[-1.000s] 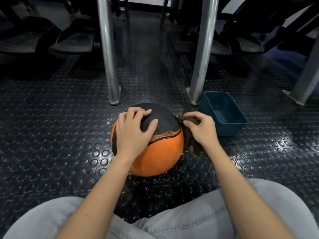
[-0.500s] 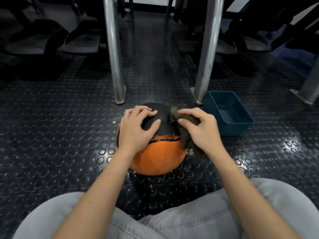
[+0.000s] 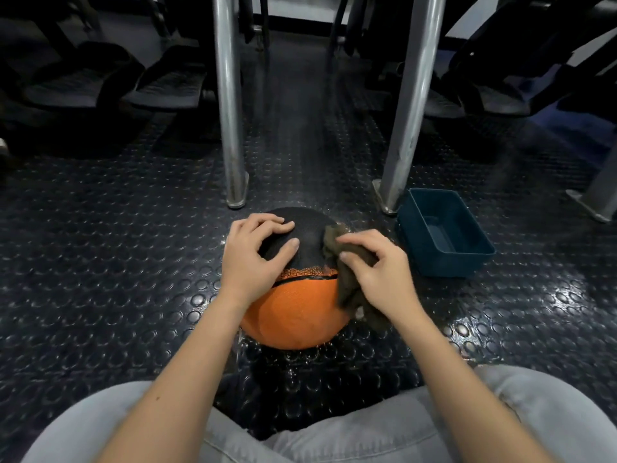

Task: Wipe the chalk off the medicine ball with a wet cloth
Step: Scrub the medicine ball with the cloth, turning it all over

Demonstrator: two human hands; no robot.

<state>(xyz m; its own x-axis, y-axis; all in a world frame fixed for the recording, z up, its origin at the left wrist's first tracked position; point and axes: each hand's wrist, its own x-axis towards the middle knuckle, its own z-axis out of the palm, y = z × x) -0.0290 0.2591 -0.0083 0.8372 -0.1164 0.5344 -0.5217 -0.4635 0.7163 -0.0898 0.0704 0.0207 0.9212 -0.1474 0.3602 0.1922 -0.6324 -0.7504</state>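
Sitting low, you have the ball in the middle of the frame, resting on a black rubber floor studded with round bumps. Being round, it has no long axis. Its black half faces up and away from you, its orange half faces you, and the seam between them runs left to right.

Your left hand lies on the ball's upper left, with the fingers spread and curled onto the black half and the thumb set apart. Your right hand has its fingers bent and clamped on a brown cloth, pressing it to the ball's upper right. The cloth runs lengthwise down the ball's right flank.

Droplets glint on the floor around the ball. A blue tub stands just right of it, near the foot of one of two metal posts. Dark equipment fills the top of the frame, and your grey trousers the bottom.
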